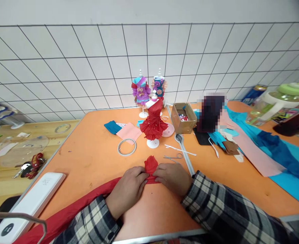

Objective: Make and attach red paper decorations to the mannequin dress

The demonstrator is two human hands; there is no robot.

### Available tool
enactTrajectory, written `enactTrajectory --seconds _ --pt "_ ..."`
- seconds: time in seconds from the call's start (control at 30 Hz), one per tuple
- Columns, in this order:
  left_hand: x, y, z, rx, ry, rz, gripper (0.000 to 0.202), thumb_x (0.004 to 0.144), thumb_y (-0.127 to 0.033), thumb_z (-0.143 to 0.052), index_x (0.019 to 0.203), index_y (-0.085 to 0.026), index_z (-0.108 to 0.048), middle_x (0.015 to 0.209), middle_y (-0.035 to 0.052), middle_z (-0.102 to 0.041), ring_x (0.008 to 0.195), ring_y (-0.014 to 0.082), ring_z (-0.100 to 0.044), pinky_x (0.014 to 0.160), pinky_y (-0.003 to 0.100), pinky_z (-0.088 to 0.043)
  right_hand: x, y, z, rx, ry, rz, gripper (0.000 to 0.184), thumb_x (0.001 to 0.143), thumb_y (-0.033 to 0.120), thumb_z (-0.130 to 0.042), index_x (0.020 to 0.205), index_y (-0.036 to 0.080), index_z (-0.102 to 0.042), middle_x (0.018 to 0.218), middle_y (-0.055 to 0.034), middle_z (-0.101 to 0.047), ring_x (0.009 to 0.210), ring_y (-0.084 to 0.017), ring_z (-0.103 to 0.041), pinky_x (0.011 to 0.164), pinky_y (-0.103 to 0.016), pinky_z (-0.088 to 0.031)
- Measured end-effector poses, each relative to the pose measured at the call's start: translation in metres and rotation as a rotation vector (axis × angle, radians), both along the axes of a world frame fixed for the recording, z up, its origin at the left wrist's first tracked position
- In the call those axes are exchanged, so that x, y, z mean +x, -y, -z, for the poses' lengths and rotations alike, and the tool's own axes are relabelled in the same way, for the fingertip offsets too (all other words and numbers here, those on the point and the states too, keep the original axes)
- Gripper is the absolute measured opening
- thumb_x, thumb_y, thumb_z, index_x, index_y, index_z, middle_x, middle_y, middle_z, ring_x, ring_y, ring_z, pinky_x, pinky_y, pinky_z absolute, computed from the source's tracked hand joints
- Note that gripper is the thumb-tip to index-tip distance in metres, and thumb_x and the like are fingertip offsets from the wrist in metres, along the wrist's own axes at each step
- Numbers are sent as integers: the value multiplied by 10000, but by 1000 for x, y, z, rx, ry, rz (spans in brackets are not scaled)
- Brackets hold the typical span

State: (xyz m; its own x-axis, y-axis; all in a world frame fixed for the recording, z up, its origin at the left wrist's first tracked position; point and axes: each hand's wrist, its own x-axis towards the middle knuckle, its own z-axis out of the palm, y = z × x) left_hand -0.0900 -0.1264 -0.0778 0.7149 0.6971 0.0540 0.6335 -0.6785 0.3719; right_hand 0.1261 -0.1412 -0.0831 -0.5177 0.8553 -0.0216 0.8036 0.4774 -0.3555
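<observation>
Both hands meet at the end of a long red fabric strip (151, 165), low on the orange table (95, 159). My left hand (129, 186) pinches the strip from the left, its fingers closed. From the right, my right hand (173, 176) grips the same cloth with thumb and fingertips. A crumpled red flap stands up between them, and the strip trails off under my left forearm to the lower left. Just beyond my right hand lie small scissors (173, 157). A mini dress form in a ruffled red dress (153, 122) stands farther back.
Two dressed mini forms (141, 91) stand behind, near the tiled wall. A cardboard box (184, 118), tape ring (127, 147) and pink fabric piece (129, 133) lie around. Blue cloth (291, 169) and a lidded jug (273, 105) are at right; a white power bank (35, 200) at left.
</observation>
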Motion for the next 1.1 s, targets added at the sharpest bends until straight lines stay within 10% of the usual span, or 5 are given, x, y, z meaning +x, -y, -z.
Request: enactTrajectory --seconds 0.47,1.1 --pt "2 1 -2 83 -79 4 232 952 -190 -475 1052 -176 -683 997 96 -665 916 244 -623 834 424 -530 -2 -2 7 -119 -321 218 171 853 193 -640 989 239 -732 959 -8 -718 906 -170 -629 794 -279 -432" --pt "-11 2 -11 116 -130 64 185 934 -301 -524 984 -204 -675 933 64 -673 878 245 -608 846 450 -496 19 8 3 72 -314 72 238 804 306 -680 1016 198 -667 998 -52 -678 940 -206 -612 813 -326 -478"
